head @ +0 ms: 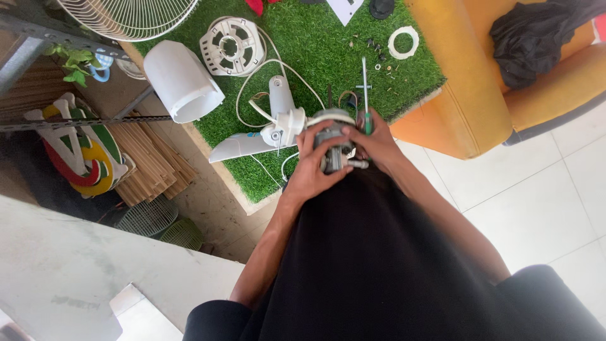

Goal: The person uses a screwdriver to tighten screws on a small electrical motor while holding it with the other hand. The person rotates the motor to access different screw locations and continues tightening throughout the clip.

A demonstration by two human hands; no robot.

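Right now your left hand (314, 165) wraps the grey fan motor (333, 150) at the near edge of the green mat (303, 57), steadying it, while your right hand (372, 142) pins the green screwdriver (365, 95) upright (screws (377, 53) lie farther off).

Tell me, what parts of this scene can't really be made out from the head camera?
- Fan motor: mostly covered by the left hand and right hand; its front face is hidden.
- Green-handled screwdriver: its lower end disappears behind the right hand.
- Small screws on the green turf: too small to count or tell apart.
- Fan grille: cut off by the top edge.
- Dark cloth on the orange seat: bunched up; its kind cannot be told.
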